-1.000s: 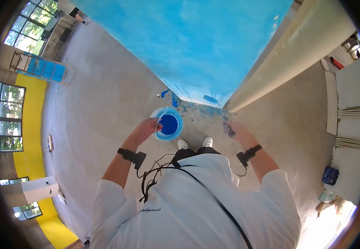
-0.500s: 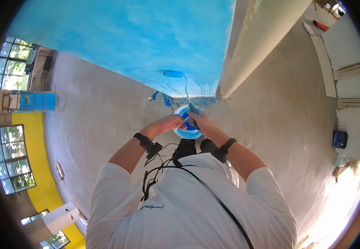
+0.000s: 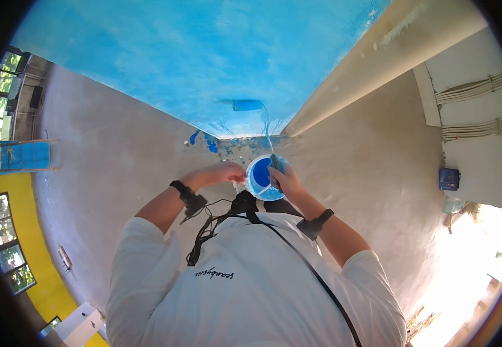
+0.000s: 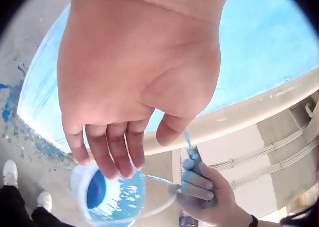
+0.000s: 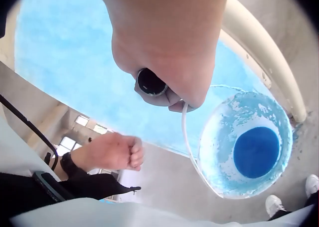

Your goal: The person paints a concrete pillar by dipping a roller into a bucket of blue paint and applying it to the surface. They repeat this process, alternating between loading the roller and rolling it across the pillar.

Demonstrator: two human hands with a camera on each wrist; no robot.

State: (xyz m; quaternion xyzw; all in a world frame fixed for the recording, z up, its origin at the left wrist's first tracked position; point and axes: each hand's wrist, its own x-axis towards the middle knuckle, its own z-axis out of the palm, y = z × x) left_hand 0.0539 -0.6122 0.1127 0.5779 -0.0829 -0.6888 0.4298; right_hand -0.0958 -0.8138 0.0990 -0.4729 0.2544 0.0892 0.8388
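My right hand grips the dark handle of a paint roller, whose blue sleeve is out in front of the lower part of the blue wall. The same fingers also hold the thin white bail of a paint bucket. Dark blue paint lies in the bucket, and lighter blue smears coat its inner wall. Just left of the bucket is my left hand, holding nothing, its fingers relaxed and slightly bent.
The blue wall rises ahead, with a pale column at its right edge. Blue paint spots mark the floor at the wall's base. My feet, in white shoes, are close by the bucket. Cables hang at my waist.
My right hand has come in from the right with the roller and taken the bucket's bail. My left hand has let go of the bail and moved left. The roller sleeve is higher along the wall.
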